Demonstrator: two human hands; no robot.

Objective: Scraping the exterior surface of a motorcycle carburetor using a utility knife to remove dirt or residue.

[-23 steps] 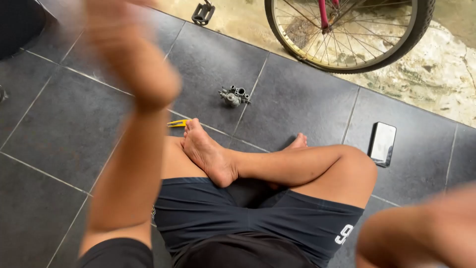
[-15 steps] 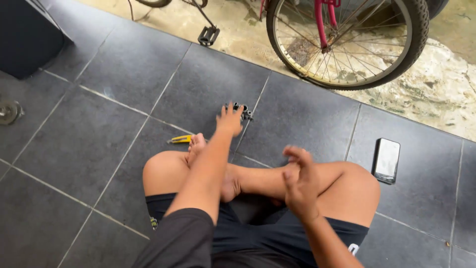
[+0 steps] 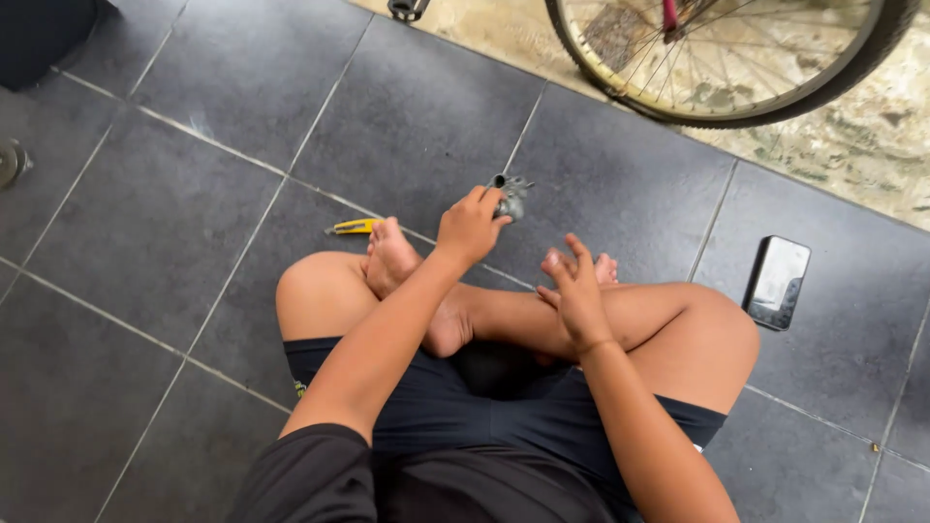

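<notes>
I sit cross-legged on dark grey floor tiles. My left hand (image 3: 470,228) reaches forward past my foot, its fingers closed on a small grey metal engine part (image 3: 511,194) that looks like a carburetor, just above the floor. My right hand (image 3: 573,291) hovers over my shin with fingers spread, holding nothing. A yellow-handled tool (image 3: 353,227) lies on the tile just left of my toes.
A black phone (image 3: 776,282) lies face up on the tile to my right. A bicycle wheel (image 3: 717,58) stands at the top over rough concrete. A pedal (image 3: 407,9) shows at the top edge, a round metal piece (image 3: 10,162) at the far left.
My left arm dropped from close to the camera and reached to the metal part, closing on it. My right hand came in over my shin. The view shifted downward.
</notes>
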